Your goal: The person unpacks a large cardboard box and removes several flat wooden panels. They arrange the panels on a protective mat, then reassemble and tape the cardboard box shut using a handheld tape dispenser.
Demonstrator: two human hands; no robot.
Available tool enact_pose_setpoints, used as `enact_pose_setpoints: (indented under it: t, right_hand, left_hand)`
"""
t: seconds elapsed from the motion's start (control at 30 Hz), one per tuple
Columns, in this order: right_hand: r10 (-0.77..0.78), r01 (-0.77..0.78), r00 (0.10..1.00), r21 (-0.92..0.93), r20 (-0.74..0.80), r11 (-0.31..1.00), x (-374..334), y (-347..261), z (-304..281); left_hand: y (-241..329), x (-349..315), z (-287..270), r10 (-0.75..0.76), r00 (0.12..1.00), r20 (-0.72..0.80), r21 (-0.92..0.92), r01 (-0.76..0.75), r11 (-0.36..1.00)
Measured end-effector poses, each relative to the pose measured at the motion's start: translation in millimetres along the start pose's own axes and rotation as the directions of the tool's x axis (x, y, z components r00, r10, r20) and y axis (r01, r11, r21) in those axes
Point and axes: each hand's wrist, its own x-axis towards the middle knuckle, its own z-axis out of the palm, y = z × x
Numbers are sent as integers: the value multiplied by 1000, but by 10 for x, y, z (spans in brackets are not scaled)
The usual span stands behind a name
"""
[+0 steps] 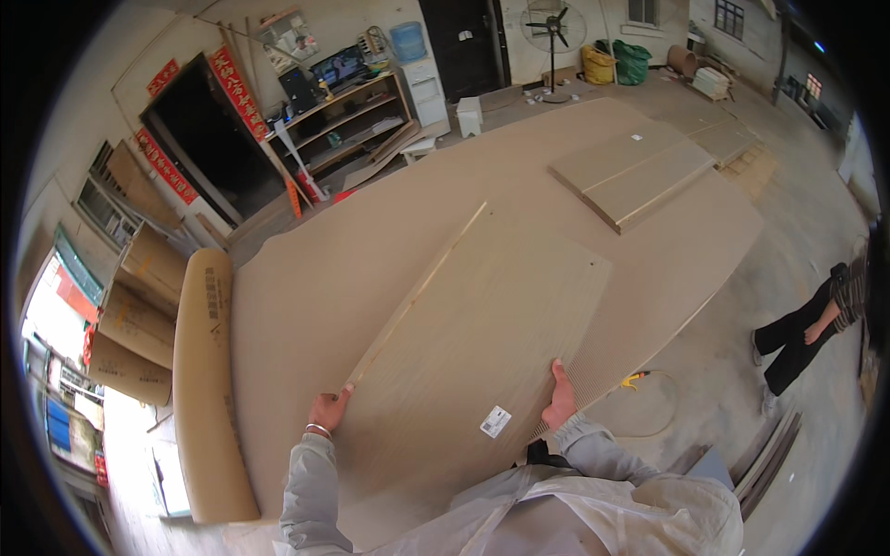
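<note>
A large flat panel (464, 334) with wood grain and a gold-coloured strip along its left edge lies before me, tilted across my view. My left hand (328, 410) is closed round its left edge, thumb on top. On the opposite edge, my right hand (559, 398) grips the panel with the thumb up over the face and the fingers mostly hidden. A small white label (495, 422) is stuck near the panel's near end. Under it spreads a wide brown cardboard sheet (287, 315); a ribbed corrugated edge shows beside my right hand.
Similar panels (640, 176) lie stacked at the far right of the sheet. A cardboard roll (204, 371) borders the left side. A yellow air gun (633, 380) with a hose is on the floor at right, where a person (811, 320) stands. Shelves (348, 125) and a fan (553, 42) stand behind.
</note>
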Motion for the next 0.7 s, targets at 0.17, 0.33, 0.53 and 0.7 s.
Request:
enact_pose_setpoints:
  t: [0.17, 0.33, 0.53, 0.7]
  right_hand:
    - [-72, 72, 997, -1, 4, 997, 525, 100, 383]
    - [-87, 84, 984, -23, -157, 996, 935, 275, 639]
    - [-44, 41, 986, -26, -163, 999, 1423, 361, 927]
    - [21, -43, 972, -92, -235, 995, 1496, 424, 1147]
  left_hand:
    - [303, 1035, -6, 20, 999, 34, 190, -26, 981]
    - [648, 2102, -135, -51, 966, 254, 223, -7, 975]
    - [1087, 3230, -120, 59, 956, 289, 214, -124, 969]
    - [1028, 3769, -54, 131, 942, 309, 245, -212, 946]
